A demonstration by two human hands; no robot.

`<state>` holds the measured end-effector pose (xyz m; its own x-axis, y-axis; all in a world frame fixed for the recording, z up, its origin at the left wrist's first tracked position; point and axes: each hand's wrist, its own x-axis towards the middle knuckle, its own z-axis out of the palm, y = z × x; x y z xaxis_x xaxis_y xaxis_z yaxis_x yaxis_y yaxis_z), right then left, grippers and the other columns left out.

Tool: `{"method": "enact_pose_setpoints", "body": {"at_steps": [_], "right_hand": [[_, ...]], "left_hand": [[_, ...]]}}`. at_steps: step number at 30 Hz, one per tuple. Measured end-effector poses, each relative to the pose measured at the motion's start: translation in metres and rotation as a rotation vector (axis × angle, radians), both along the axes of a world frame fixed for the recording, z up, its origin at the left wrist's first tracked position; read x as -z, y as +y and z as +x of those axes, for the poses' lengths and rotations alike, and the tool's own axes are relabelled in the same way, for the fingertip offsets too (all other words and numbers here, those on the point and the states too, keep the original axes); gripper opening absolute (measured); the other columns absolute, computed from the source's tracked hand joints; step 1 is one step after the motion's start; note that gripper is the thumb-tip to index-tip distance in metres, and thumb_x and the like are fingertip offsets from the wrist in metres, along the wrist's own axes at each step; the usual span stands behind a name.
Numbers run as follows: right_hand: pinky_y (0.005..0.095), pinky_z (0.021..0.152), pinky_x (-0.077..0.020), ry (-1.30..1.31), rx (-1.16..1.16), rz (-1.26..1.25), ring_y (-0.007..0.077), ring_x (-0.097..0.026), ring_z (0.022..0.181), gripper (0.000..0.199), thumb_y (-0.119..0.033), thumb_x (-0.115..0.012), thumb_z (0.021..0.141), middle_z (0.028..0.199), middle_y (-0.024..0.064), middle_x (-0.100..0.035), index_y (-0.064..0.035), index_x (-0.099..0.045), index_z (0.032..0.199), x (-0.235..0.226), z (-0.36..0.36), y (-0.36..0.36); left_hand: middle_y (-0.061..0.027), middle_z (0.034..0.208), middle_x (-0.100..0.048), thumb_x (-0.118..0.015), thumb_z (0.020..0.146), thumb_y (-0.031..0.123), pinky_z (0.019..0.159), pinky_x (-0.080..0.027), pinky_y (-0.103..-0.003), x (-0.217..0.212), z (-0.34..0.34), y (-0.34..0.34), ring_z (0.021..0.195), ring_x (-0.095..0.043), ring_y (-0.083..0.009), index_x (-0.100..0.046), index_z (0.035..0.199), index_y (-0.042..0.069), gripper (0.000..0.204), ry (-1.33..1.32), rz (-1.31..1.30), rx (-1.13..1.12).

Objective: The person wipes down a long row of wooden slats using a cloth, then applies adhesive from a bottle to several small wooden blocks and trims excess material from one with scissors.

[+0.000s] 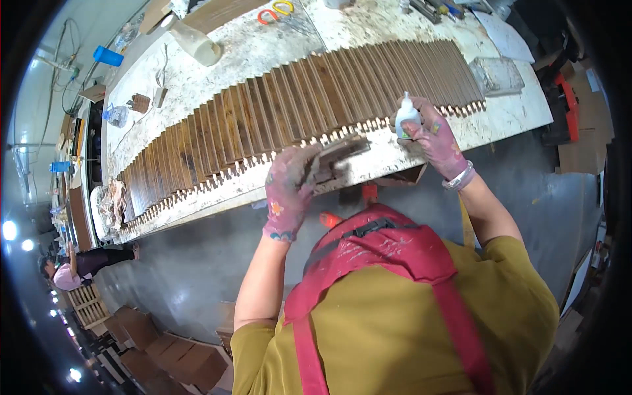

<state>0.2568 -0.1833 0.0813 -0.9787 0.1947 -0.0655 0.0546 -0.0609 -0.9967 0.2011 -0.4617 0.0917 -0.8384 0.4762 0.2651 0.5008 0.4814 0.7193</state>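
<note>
Fingers (421, 122) hold glue bottle (406, 117) upright, nozzle up.

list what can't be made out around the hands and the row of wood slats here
- Head view: brown block in left hand: motion-blurred, partly hidden by the fingers.
- Glue bottle in right hand: tip too small to tell.
- Slats: left end bent at the fisheye rim.
- Scissors: blades indistinct on the speckled table.

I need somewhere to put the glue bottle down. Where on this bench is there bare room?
Bare bench shows behind the row of wooden slats, between the scissors and the plastic jug. A thin strip runs along the near edge by the right hand, which holds the glue bottle. The far right corner is crowded with tools.
</note>
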Motion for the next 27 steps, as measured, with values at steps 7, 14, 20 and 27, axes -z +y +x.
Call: {"method": "enact_pose_setpoints", "body": {"at_steps": [7,14,20,27], "right_hand": [[0.0254,0.072,-0.0468,-0.097,-0.298,0.022,0.0097,-0.057,0.084,0.036,-0.014,-0.060,0.092,0.097,0.0053,-0.059,-0.0028,-0.049,0.124,0.038,0.005,0.010],[0.0335,0.077,-0.0482,-0.105,-0.471,0.350,0.0235,-0.062,0.086,0.035,-0.023,-0.059,0.092,0.103,0.0124,-0.063,-0.0066,-0.052,0.122,0.029,-0.015,0.019],[0.0373,0.081,-0.0483,0.017,-0.602,0.404,0.0303,-0.063,0.095,0.034,-0.025,-0.057,0.092,0.111,0.0141,-0.063,-0.0080,-0.053,0.122,0.031,-0.028,0.024],[0.0407,0.088,-0.0486,0.050,-0.670,0.589,0.0341,-0.061,0.103,0.036,-0.023,-0.056,0.092,0.120,0.0124,-0.061,-0.0120,-0.053,0.126,0.022,-0.036,0.017]], "left_hand": [[-0.0121,0.086,-0.058,-0.056,0.069,-0.005,0.071,-0.047,-0.038,0.008,0.002,0.029,0.077,-0.057,-0.0295,-0.062,0.119,0.009,0.052,0.053,-0.087,-0.018],[-0.0106,0.092,-0.058,-0.060,0.074,-0.002,0.074,-0.050,-0.040,0.018,-0.001,0.057,0.084,-0.059,-0.0296,-0.059,0.127,0.018,0.056,0.168,-0.390,0.088],[-0.0149,0.108,-0.060,-0.056,0.073,-0.007,0.086,-0.049,-0.039,0.027,0.004,0.045,0.099,-0.060,-0.0333,-0.062,0.119,0.009,0.049,0.025,-0.257,0.012],[-0.0149,0.109,-0.061,-0.052,0.068,-0.009,0.091,-0.047,-0.037,0.039,0.007,0.040,0.102,-0.059,-0.0332,-0.065,0.112,0.006,0.047,-0.040,-0.106,-0.063]]}}
